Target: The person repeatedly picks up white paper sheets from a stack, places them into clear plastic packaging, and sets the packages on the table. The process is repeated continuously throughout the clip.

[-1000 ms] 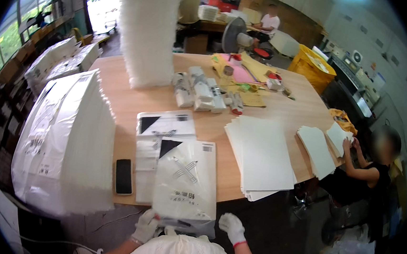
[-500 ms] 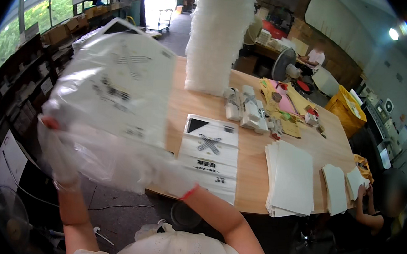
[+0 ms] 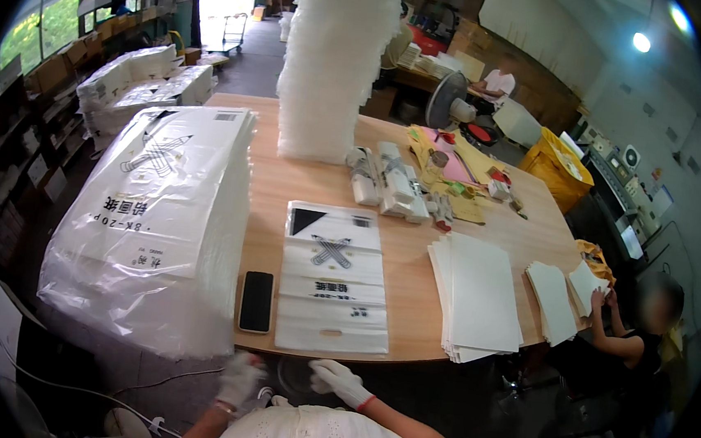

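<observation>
My left hand (image 3: 239, 379) and my right hand (image 3: 341, 381), both in white gloves, hang just below the near edge of the wooden table (image 3: 414, 249), holding nothing. Straight ahead of them lies a low stack of flat printed plastic bags (image 3: 332, 279). A black phone (image 3: 256, 300) rests beside it on the left. A tall pile of filled, bagged packs (image 3: 157, 220) stands at the table's left end, close to my left hand.
A stack of white paper sheets (image 3: 480, 299) and smaller paper piles (image 3: 552, 301) lie to the right, where a seated person (image 3: 633, 340) handles sheets. A tall white foam-like column (image 3: 330, 61), tape rolls and clutter (image 3: 402, 190) sit farther back. A yellow bin (image 3: 556, 173) stands behind.
Half a second ago I was lifting a filled bag up to the left; it now lies on the left pile, and both hands have dropped below the table edge, empty.
</observation>
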Demonstrator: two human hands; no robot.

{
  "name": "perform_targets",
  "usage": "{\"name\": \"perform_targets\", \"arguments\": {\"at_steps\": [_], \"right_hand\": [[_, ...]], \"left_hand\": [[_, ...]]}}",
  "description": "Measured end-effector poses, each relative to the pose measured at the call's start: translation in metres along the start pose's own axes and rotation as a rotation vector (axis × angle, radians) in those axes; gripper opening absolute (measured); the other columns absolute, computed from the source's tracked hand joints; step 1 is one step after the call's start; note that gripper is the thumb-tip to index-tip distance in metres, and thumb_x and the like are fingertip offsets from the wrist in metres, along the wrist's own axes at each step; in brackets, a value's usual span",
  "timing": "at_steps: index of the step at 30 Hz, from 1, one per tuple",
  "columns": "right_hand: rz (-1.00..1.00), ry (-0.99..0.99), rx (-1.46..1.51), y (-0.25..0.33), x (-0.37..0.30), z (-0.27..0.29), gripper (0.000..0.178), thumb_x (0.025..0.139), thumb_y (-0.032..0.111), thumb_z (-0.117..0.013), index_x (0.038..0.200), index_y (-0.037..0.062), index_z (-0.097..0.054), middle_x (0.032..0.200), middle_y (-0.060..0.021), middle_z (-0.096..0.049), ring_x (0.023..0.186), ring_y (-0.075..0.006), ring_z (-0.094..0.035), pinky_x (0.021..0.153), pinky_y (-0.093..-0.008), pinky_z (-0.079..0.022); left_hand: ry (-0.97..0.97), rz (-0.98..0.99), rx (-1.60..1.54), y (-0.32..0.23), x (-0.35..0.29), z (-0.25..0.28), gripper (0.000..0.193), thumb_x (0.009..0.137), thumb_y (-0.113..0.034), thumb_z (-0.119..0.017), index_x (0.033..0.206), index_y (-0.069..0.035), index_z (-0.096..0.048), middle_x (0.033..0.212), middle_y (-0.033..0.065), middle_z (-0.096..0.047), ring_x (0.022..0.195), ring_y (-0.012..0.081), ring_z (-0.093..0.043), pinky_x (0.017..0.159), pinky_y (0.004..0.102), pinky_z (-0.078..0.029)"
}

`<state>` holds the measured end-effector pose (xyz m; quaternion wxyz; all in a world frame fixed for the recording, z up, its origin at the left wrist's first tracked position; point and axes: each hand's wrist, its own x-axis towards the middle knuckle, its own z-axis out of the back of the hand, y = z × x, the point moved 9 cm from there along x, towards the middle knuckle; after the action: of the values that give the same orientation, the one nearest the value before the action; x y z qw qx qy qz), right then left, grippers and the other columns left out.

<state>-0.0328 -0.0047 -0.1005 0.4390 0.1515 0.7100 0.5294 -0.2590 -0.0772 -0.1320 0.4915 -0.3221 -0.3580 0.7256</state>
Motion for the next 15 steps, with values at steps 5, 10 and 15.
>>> {"name": "perform_targets", "arguments": {"at_steps": [5, 10, 15], "right_hand": [[-0.208, -0.345, 0.245, -0.086, -0.061, 0.093, 0.036, 0.091, 0.027, -0.054, 0.117, 0.0031, -0.051, 0.090, -0.0100, -0.058, 0.076, -0.0187, -0.062, 0.071, -0.0311, -0.053], [-0.155, -0.445, 0.309, -0.107, -0.073, 0.114, 0.036, 0.093, 0.026, -0.049, 0.120, 0.0031, -0.049, 0.092, -0.0102, -0.059, 0.075, -0.0175, -0.062, 0.070, -0.0303, -0.052], [-0.091, -0.355, 0.355, -0.088, -0.043, 0.100, 0.035, 0.092, 0.024, -0.050, 0.119, 0.0022, -0.048, 0.088, -0.0078, -0.058, 0.071, -0.0138, -0.059, 0.066, -0.0275, -0.051]], "left_hand": [[-0.096, -0.587, 0.272, -0.162, 0.072, -0.084, 0.025, 0.077, -0.032, -0.061, 0.089, -0.010, -0.064, 0.094, 0.0099, -0.058, 0.097, 0.0305, -0.051, 0.086, 0.0400, -0.041], [0.222, -0.440, 0.610, -0.122, 0.142, -0.148, 0.033, 0.075, -0.044, -0.060, 0.084, -0.012, -0.064, 0.101, 0.0117, -0.056, 0.102, 0.0328, -0.046, 0.094, 0.0429, -0.032], [0.211, -0.529, 0.635, -0.126, 0.128, -0.147, 0.034, 0.078, -0.046, -0.055, 0.083, -0.014, -0.067, 0.105, 0.0087, -0.058, 0.111, 0.0338, -0.041, 0.099, 0.0447, -0.027]]}}
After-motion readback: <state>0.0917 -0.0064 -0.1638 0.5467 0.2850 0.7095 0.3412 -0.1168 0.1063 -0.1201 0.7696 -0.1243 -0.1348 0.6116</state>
